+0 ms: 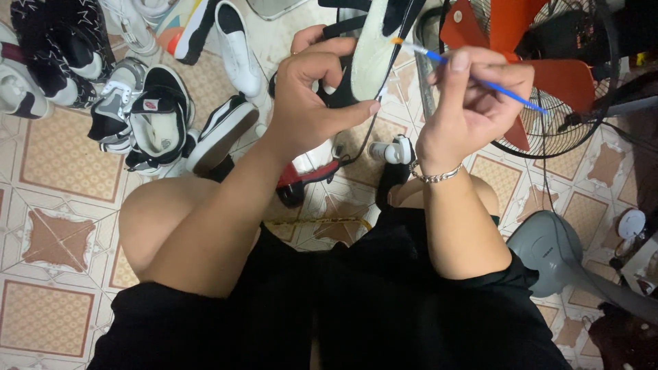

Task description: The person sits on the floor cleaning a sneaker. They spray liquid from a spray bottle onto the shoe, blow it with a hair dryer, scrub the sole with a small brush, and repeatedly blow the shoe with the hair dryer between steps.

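Note:
My left hand (312, 92) grips a black shoe (373, 41) turned sole-up, its pale whitish sole facing me. My right hand (473, 103) pinches a thin blue-handled brush (480, 79) whose orange tip rests at the right edge of the sole. A silver chain bracelet (435, 176) circles my right wrist. Both forearms come up from my lap, over my bare knees and black shorts.
Several black-and-white sneakers (154, 116) lie in a heap on the patterned tile floor at the upper left. A floor fan with orange blades (548, 75) stands at the right, its grey base (552, 250) by my right knee. A small white bottle (387, 151) lies below the shoe.

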